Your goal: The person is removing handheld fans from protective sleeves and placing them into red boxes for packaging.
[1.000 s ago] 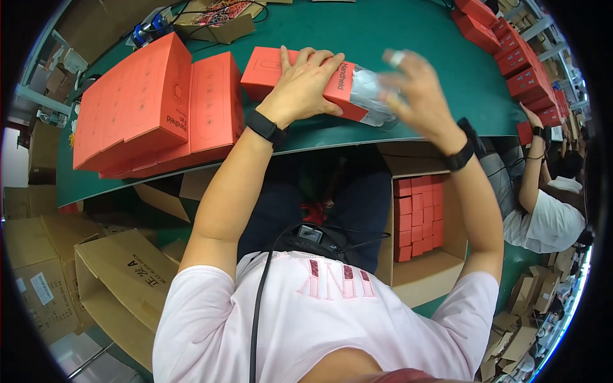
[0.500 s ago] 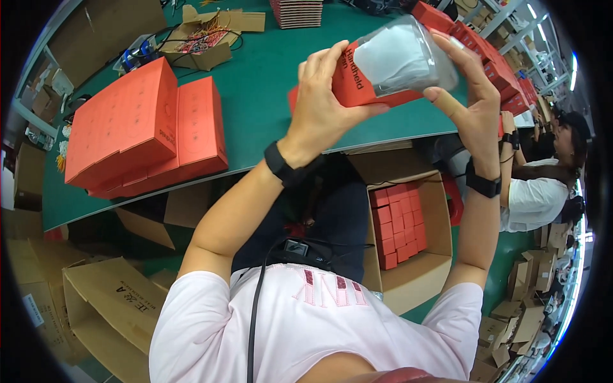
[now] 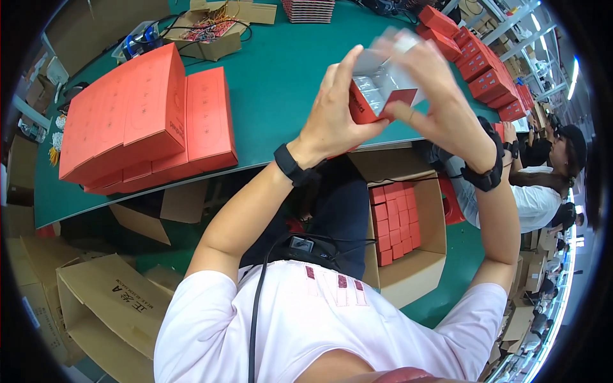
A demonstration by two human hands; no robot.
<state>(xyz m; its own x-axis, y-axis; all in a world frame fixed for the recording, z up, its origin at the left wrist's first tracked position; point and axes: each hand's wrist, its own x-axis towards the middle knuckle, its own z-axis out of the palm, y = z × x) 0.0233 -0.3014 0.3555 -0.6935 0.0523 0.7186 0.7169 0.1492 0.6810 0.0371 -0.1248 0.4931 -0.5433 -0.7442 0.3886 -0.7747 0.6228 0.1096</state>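
Above the green table, my left hand (image 3: pixel 329 118) is wrapped round a small red box (image 3: pixel 362 108) with its top open. Inside the box lies something in clear plastic wrapping (image 3: pixel 378 87); its kind is hidden. My right hand (image 3: pixel 437 89) is over the other side of the box, its thumb by a red end flap (image 3: pixel 400 97). The fingers of that hand are smeared by motion, so their grip does not show.
Larger red boxes (image 3: pixel 121 121) are stacked on the green table (image 3: pixel 274 83) at left. Behind them stands an open carton of wires (image 3: pixel 214 35). More red boxes (image 3: pixel 479 64) line the right. Below the edge, a carton (image 3: pixel 415 281) holds small red boxes. A co-worker (image 3: pixel 543 185) sits right.
The clear-wrapped item that stuck out between my hands is now down in the box. The box has tilted its open top toward me, and my right hand has swung over it.
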